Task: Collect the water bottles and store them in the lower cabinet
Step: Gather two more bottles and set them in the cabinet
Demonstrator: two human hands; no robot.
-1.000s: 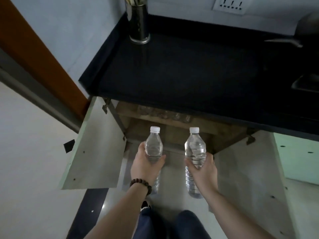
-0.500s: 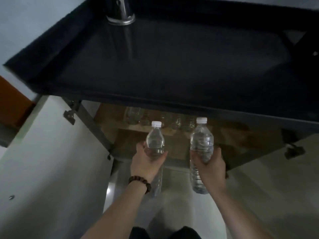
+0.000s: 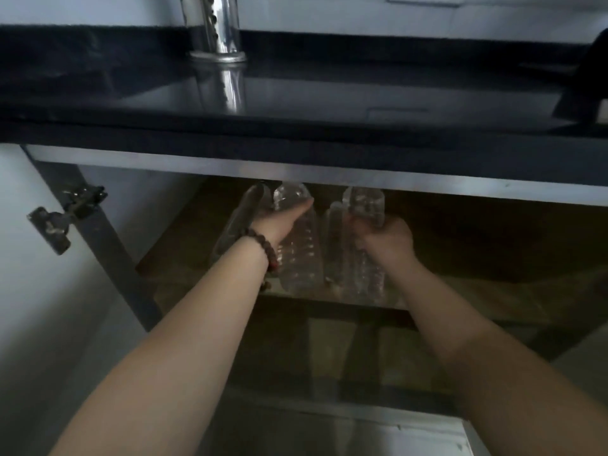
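Observation:
Both arms reach into the open lower cabinet (image 3: 493, 284). My left hand (image 3: 279, 222), with a bead bracelet at the wrist, grips a clear water bottle (image 3: 301, 255) around its upper body. My right hand (image 3: 385, 241) grips a second clear water bottle (image 3: 365, 274) the same way. The two bottles stand upright side by side over the wooden shelf, their caps hidden behind the cabinet's top rail. I cannot tell whether their bases touch the shelf. More clear bottles (image 3: 237, 222) stand dimly just left of and behind them.
A black countertop (image 3: 329, 103) overhangs the cabinet, with a shiny steel utensil holder (image 3: 218, 31) on it. The left cabinet door (image 3: 36, 291) hangs open on its hinge (image 3: 62, 215). A dark lower compartment (image 3: 329, 357) lies below the shelf.
I have crouched closer and pushed both bottles forward from in front of the cabinet into its opening. The camera now looks into the shelf from lower down.

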